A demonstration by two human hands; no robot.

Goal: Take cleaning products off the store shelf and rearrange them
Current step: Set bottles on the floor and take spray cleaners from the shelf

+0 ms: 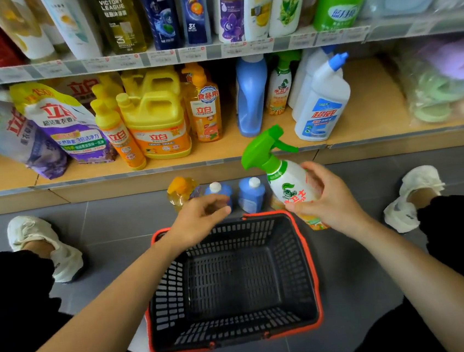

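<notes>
My right hand (327,197) grips a white spray bottle with a green trigger head (278,168), held tilted above the far right corner of the black basket (310,265) with the orange rim. My left hand (201,217) hovers over the basket's far rim, its fingers loosely curled and holding nothing. On the floor just beyond the basket stand an orange-capped bottle (181,191) and two blue bottles (251,194) with white caps. The low shelf (222,151) carries yellow detergent jugs (156,123), purple refill pouches (74,126), a blue bottle (251,99) and a white toilet-cleaner bottle (322,106).
The upper shelf (212,51) holds a row of shampoo and body-wash bottles (230,9). Bagged sponges (444,81) fill the right end of the low shelf. My knees and white shoes (46,247) flank the basket on the grey tile floor. Nothing lies inside the basket.
</notes>
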